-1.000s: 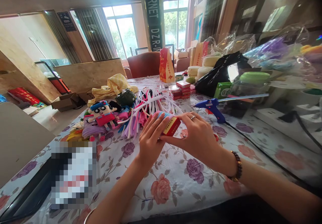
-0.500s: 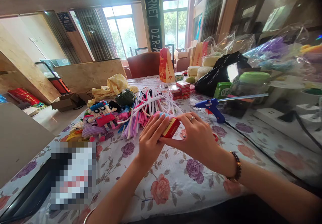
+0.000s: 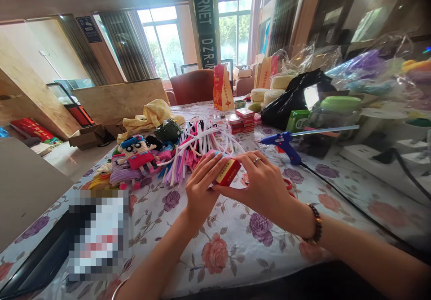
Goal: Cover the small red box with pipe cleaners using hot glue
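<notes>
A small red and gold box (image 3: pixel 230 173) is held between both hands above the flowered tablecloth (image 3: pixel 232 228). My left hand (image 3: pixel 202 181) lies with its fingers over the box's top and left side. My right hand (image 3: pixel 264 181), with a ring, grips the box's right end between thumb and fingers. A strip of light blue and pink (image 3: pixel 213 153) shows at the left fingertips; what it belongs to is mostly hidden. Just beyond the hands lies a heap of pink, white and purple pipe cleaners (image 3: pixel 198 149). Red scissor handles (image 3: pixel 288 185) show partly behind my right hand.
A blue glue gun (image 3: pixel 286 146) with a cord lies to the right, near a white power strip (image 3: pixel 380 167). Small red boxes (image 3: pixel 244 119) are stacked farther back. Crocheted dolls (image 3: pixel 138 154) sit at left. A black plastic bag (image 3: pixel 296 100) and a green-lidded jar (image 3: pixel 340 109) stand at back right.
The box has tilted slightly between the hands, so more of its printed side shows. Both hands have barely shifted and keep their hold.
</notes>
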A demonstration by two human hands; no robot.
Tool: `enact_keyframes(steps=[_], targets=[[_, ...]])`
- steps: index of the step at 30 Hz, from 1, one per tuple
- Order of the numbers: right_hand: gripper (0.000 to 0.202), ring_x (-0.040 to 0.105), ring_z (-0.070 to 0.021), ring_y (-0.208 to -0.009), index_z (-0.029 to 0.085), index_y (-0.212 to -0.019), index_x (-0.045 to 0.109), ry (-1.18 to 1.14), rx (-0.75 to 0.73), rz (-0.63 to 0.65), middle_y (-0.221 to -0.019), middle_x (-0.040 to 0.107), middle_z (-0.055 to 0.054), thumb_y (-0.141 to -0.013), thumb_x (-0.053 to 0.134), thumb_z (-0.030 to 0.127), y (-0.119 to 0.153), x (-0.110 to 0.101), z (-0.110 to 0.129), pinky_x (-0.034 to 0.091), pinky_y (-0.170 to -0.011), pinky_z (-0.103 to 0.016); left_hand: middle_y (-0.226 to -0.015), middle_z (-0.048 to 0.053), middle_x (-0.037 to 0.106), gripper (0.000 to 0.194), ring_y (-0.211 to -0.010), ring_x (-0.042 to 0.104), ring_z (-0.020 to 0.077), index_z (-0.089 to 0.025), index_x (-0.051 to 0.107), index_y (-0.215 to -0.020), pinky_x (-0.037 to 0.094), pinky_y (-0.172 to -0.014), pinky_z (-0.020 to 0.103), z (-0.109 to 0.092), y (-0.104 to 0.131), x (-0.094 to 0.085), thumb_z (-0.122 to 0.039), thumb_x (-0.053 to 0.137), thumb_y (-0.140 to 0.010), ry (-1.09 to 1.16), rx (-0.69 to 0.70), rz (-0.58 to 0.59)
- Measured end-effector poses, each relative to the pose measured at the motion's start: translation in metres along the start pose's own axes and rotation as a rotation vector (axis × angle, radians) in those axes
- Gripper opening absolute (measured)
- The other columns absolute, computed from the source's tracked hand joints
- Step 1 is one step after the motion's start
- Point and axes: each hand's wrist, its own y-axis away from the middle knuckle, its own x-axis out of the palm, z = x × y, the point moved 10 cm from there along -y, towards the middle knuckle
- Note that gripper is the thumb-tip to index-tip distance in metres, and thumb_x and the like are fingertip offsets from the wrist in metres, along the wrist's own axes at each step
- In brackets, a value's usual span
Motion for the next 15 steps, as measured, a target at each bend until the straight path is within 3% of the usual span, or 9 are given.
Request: enact_keyframes(steps=[7, 15], targets=[[0.064, 0.065, -0.0245, -0.077, 0.010, -0.084, 0.064, 0.040, -0.020, -0.042, -0.077, 0.069, -0.012, -0.069, 0.061, 0.071, 0.0014, -0.0022, 0.0039, 0.053, -0.063, -0.034, -0.122, 0.004, 0.066, 0.046, -0.118, 0.059, 0.0227, -0.027, 0.061, -0.122, 0.045, -0.106, 0.047, 0.0068, -0.0010, 0.0016, -0.007, 0.061, -0.081, 0.084, -0.052, 0.012], [0.064, 0.066, -0.0247, -0.077, 0.011, -0.083, 0.063, 0.027, -0.006, -0.045, -0.077, 0.070, -0.012, -0.066, 0.062, 0.072, 0.0017, -0.0025, 0.0027, 0.053, -0.063, -0.033, -0.125, 0.004, 0.064, 0.049, -0.121, 0.056, 0.0233, -0.026, 0.057, -0.126, 0.042, -0.108, 0.047, 0.0038, -0.0007, 0.0027, -0.008, 0.060, -0.081, 0.061, -0.013, 0.040]])
